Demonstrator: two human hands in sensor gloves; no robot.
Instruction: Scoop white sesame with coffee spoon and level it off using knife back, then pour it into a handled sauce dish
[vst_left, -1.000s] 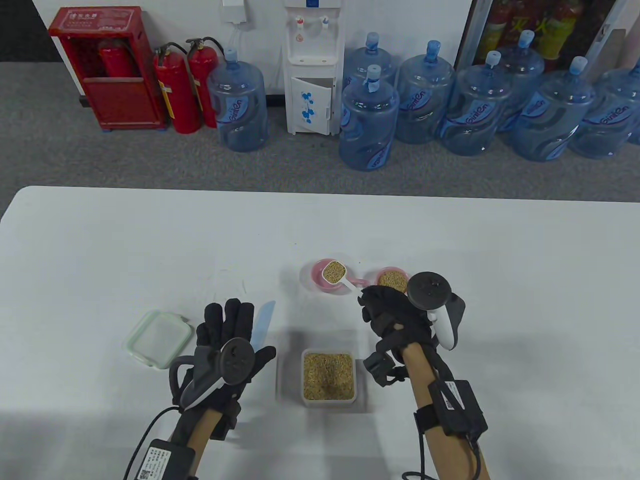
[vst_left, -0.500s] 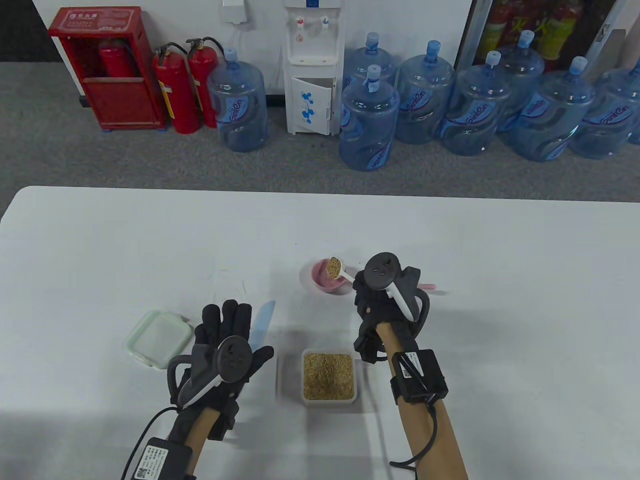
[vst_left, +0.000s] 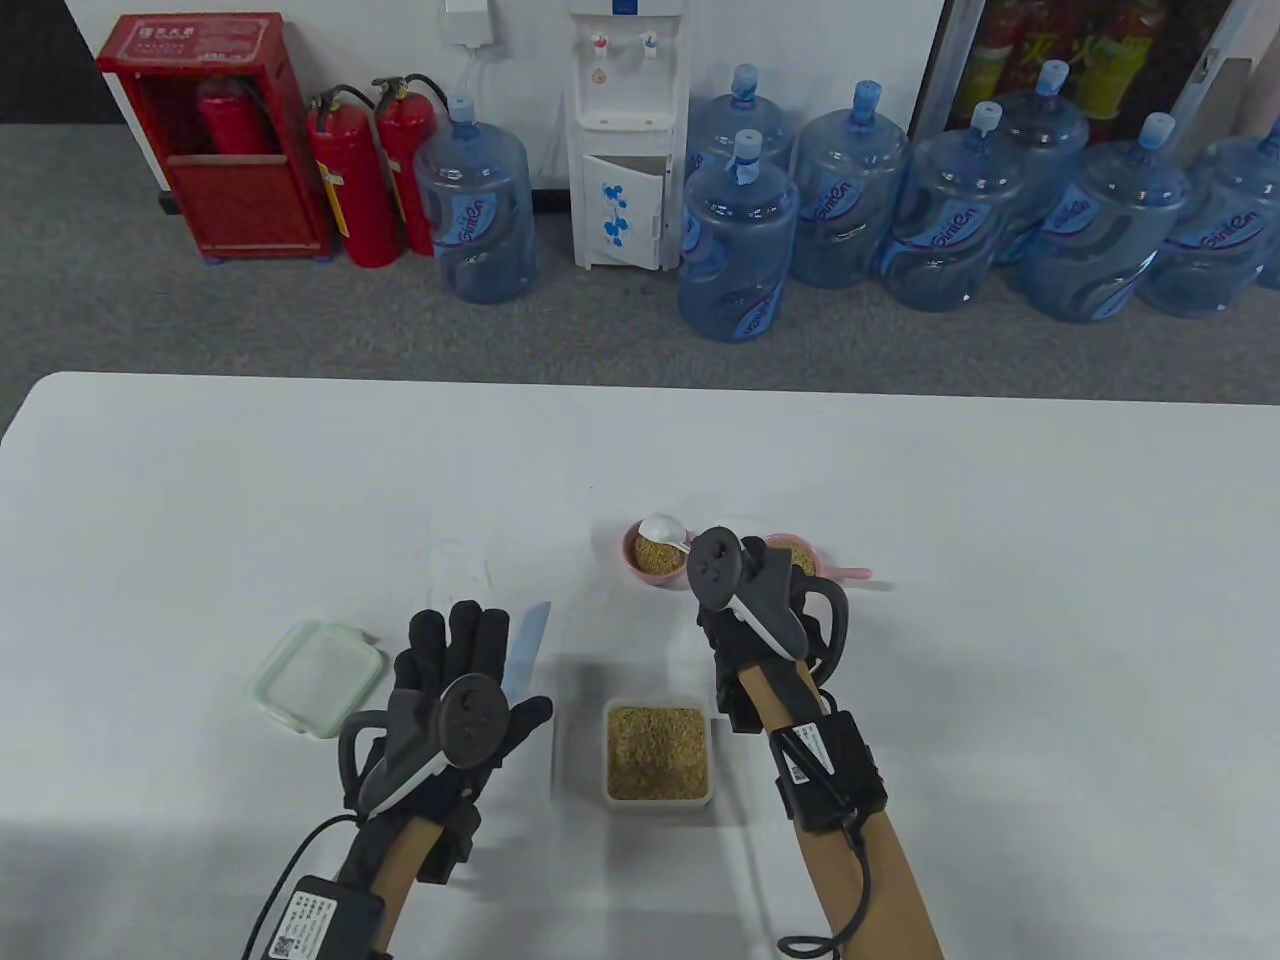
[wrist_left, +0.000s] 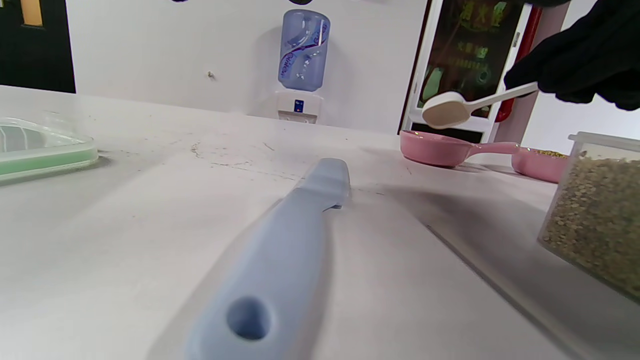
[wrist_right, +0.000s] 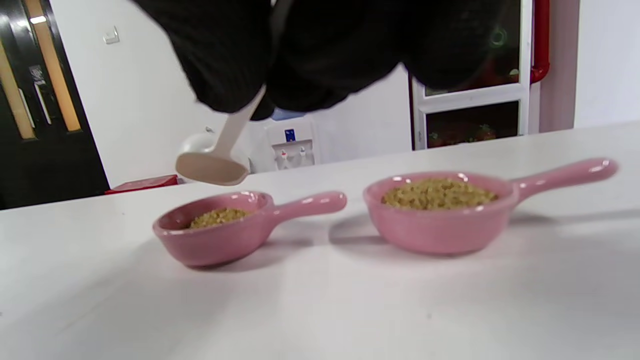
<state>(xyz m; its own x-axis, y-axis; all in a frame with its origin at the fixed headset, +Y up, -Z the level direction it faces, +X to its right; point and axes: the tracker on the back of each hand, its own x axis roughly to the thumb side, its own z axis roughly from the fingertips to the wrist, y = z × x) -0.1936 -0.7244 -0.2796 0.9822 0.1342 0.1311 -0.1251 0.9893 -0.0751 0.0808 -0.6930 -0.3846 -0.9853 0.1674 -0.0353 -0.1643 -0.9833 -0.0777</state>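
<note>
The step in hand is the pouring. The right hand (vst_left: 745, 610) pinches the handle of the coffee spoon (wrist_right: 215, 162) between its fingers (wrist_right: 225, 65), and the bowl of the spoon is turned face down just above the left handled sauce dish (wrist_right: 220, 227). No grains show in the spoon, and a small heap of white sesame (wrist_right: 217, 217) lies in this dish, so the spoonful seems to be already emptied (I judge this only from how things lie now). A second pink dish (wrist_right: 440, 210), just beside the first one, is filled almost to the rim.

The left hand (vst_left: 455, 690) rests flat on the tabletop (vst_left: 200, 500) with straight, relaxed fingers over the handle of the light blue knife (wrist_left: 285, 245); it grips nothing, and the blade points away from the person.

The next move, in my judgement, calls for turning the spoon upright and bringing it to the square container of sesame (vst_left: 658, 752), which stands between the two forearms, for a new scoop. The left hand would then need to take up the knife for the leveling.

A green-rimmed lid (vst_left: 316, 677) lies to the left of the knife. On the floor behind, the blue water bottles (vst_left: 475, 205) carry a slanted brand word, too small to spell surely; the red cabinet (vst_left: 215, 135) has white characters that I cannot read.
</note>
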